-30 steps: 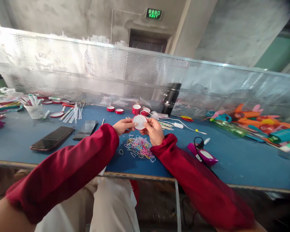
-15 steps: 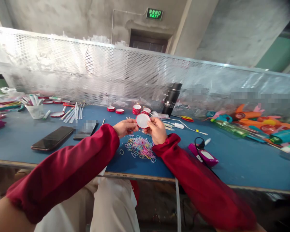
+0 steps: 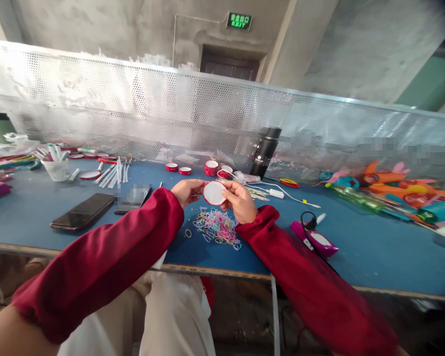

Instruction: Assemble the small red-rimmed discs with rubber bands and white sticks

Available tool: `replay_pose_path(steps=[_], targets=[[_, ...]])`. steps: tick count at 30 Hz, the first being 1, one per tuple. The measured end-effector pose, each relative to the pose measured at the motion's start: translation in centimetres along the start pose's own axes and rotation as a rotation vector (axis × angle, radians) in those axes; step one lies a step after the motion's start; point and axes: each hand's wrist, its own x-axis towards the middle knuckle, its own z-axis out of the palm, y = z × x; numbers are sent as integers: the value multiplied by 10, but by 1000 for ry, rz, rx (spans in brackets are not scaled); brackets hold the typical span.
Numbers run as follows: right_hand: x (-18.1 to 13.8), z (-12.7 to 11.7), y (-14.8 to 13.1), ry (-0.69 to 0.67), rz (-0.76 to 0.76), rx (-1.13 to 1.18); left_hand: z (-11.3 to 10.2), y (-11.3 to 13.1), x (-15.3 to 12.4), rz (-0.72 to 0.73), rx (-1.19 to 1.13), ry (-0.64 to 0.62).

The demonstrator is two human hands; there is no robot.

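Both my hands hold a small round white disc with a red rim (image 3: 214,193) above the blue table (image 3: 374,252). My left hand (image 3: 187,191) pinches its left edge, fingers closed. My right hand (image 3: 240,201) grips its right edge, fingers curled round it. Both arms wear dark red sleeves. Just below the hands lies a loose pile of small coloured rubber bands (image 3: 217,227).
Two dark phones (image 3: 80,211) lie at the left. Red-rimmed lids (image 3: 178,168), white sticks (image 3: 113,175) and a white cup of pens (image 3: 57,168) sit further back. A black flask (image 3: 265,152) stands by the perforated metal screen. A purple device with a cable (image 3: 313,238) and colourful toys (image 3: 393,190) lie right.
The disc and both hands have shifted slightly; the disc was raised to the right half a second ago and is now back lower between the hands.
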Motion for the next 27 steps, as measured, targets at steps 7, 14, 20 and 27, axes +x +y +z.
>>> replay_pose_path(steps=[7, 14, 20, 27], targets=[[-1, -1, -2, -47, -1, -75, -5, -2, 5, 46, 34, 17], [-3, 0, -5, -79, 14, -97, -4, -2, 2, 81, 43, 4], [-3, -1, -3, -106, 13, -97, -5, -2, 3, 81, 89, 32], [-3, -2, -4, -132, 43, -83, -9, -7, 7, 128, 156, 29]])
